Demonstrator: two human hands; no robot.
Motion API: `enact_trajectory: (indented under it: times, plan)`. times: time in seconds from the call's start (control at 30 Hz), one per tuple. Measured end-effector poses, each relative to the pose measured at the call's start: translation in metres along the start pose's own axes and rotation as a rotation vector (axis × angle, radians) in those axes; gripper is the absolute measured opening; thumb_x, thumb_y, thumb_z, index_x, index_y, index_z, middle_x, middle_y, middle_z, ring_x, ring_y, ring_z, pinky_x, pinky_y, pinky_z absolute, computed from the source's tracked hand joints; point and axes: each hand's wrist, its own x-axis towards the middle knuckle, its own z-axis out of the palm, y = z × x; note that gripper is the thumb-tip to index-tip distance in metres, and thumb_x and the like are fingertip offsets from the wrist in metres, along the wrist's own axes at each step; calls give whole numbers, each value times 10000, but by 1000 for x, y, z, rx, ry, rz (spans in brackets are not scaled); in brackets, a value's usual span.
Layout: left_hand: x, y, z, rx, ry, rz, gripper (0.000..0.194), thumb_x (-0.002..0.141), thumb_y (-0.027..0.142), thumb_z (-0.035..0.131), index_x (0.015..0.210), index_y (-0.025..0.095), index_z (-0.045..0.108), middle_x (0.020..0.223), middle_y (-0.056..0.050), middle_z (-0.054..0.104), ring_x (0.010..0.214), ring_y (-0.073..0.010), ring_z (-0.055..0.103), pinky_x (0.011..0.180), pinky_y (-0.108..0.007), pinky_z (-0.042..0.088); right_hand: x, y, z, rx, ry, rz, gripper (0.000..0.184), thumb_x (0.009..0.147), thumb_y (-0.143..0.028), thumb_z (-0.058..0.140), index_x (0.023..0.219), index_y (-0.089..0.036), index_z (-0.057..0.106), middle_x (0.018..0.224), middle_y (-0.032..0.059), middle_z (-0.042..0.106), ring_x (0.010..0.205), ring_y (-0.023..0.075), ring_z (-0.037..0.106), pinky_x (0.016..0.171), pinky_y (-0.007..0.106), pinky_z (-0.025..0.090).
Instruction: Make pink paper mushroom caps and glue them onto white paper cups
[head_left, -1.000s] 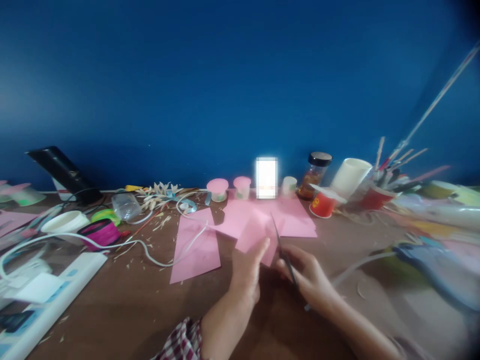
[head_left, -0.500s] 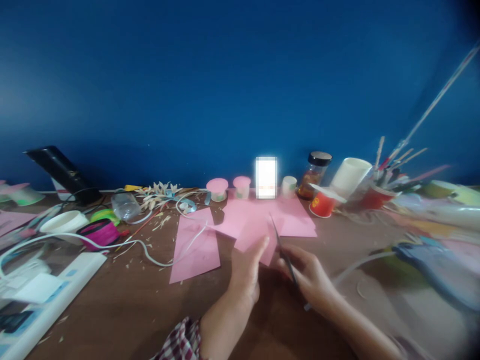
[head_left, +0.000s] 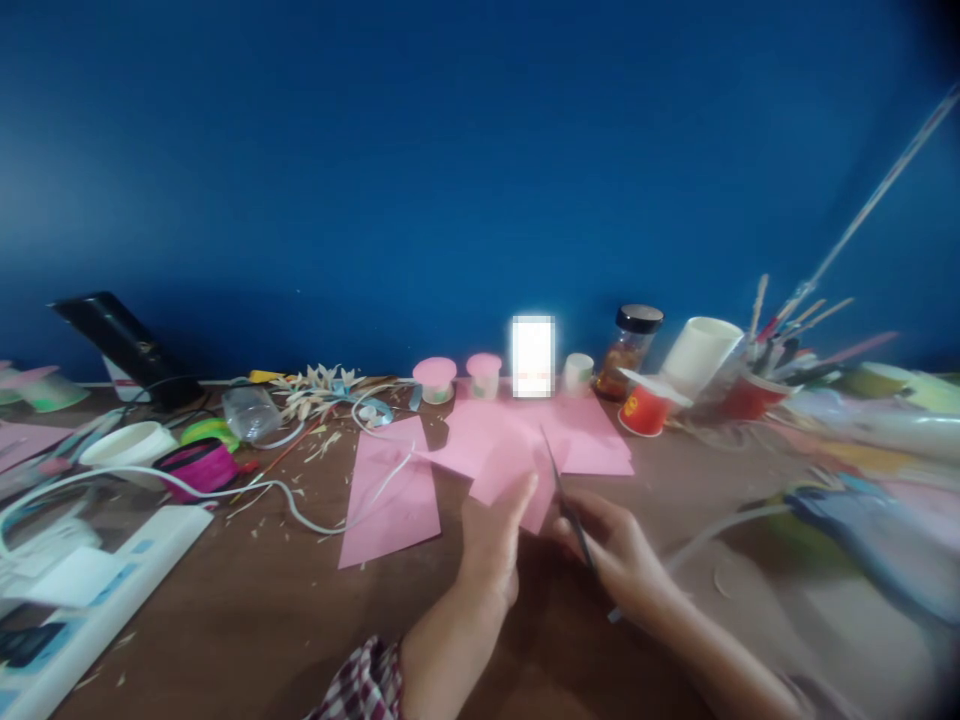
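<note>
My left hand (head_left: 491,545) is closed on a piece of pink paper (head_left: 510,465), the thumb lying along its near side. The paper is held up over the table, partly hidden by the fingers. In my right hand (head_left: 619,550) is a slim dark pointed tool (head_left: 571,515), gripped between thumb and fingers. Its tip reaches up along the paper's right side; whether it touches the paper I cannot tell. Behind both hands lie larger pink sheets (head_left: 600,440), and another pink sheet (head_left: 394,500) rests to the left with a white cable across it.
Two pink-topped cups (head_left: 435,380) stand by the blue wall, near a bright blurred-out rectangle (head_left: 533,357). At right are a dark-lidded jar (head_left: 630,350), a red cup (head_left: 645,412) and a glue gun (head_left: 862,530). A power strip (head_left: 150,560) lies at left.
</note>
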Motion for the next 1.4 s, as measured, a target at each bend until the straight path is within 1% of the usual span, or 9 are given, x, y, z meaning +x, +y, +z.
enact_trajectory:
  times: [0.23, 0.4, 0.57, 0.67, 0.8, 0.93, 1.07, 1.2, 1.4]
  plan:
    - [-3, 3, 1, 17, -27, 15, 517, 601, 326, 790, 1029, 80, 636, 996, -152, 689, 923, -275, 647, 782, -374, 528, 0, -3, 0, 5, 9, 11, 364, 789, -379, 620, 1026, -103, 631, 692, 18, 590, 602, 127, 485, 554, 233, 418]
    - [-2, 2, 1, 10, -11, -5, 533, 599, 338, 790, 1036, 79, 625, 1011, -164, 681, 923, -284, 647, 796, -411, 522, 0, 0, -1, -17, 8, -1, 341, 800, -355, 613, 1036, -109, 633, 678, 6, 579, 592, 119, 475, 552, 227, 411]
    - [-1, 1, 1, -5, -3, 9, 532, 591, 316, 798, 1040, 90, 624, 1016, -147, 682, 931, -281, 643, 808, -402, 518, 0, 2, -1, -22, 11, 0, 365, 811, -372, 598, 1060, -108, 625, 676, 4, 577, 572, 111, 466, 531, 221, 402]
    - [-1, 0, 1, -29, 2, 9, 514, 581, 303, 805, 1014, 86, 633, 979, -138, 693, 912, -286, 646, 783, -398, 526, 1, 2, -1, -37, 18, 5, 360, 817, -371, 588, 1063, -112, 631, 658, 0, 570, 569, 113, 468, 529, 221, 401]
    - [0, -1, 0, -19, 31, 8, 516, 581, 313, 804, 1013, 89, 632, 978, -139, 692, 902, -278, 650, 782, -404, 527, 1, 3, -1, -49, 25, 0, 374, 809, -379, 595, 1067, -112, 634, 694, 13, 589, 587, 119, 474, 543, 227, 410]
    - [1, -1, -1, -24, -7, 47, 516, 583, 318, 801, 1013, 86, 636, 987, -142, 692, 907, -269, 650, 784, -381, 529, 0, 6, -2, -76, 37, 4, 385, 809, -388, 589, 1079, -116, 632, 660, 3, 575, 574, 123, 469, 540, 236, 407]
    - [0, 1, 0, -19, -14, 29, 511, 588, 326, 797, 1007, 79, 637, 973, -147, 696, 895, -269, 654, 761, -370, 532, 0, 6, -3, -81, 38, 17, 407, 807, -404, 582, 1089, -114, 628, 652, 5, 569, 569, 131, 471, 542, 248, 409]
    - [0, 3, 1, -43, -29, 47, 498, 612, 323, 783, 1023, 87, 629, 986, -147, 693, 890, -257, 657, 769, -360, 527, 0, 6, -3, -93, 41, 34, 429, 803, -421, 582, 1085, -101, 624, 664, 12, 568, 570, 130, 465, 544, 254, 401]
    - [2, 0, -1, -45, -35, 38, 510, 624, 348, 769, 1035, 86, 620, 962, -144, 697, 860, -253, 662, 752, -359, 525, 0, 5, -3, -89, 33, 25, 437, 794, -424, 593, 1077, -91, 620, 654, 12, 559, 569, 130, 462, 541, 256, 399]
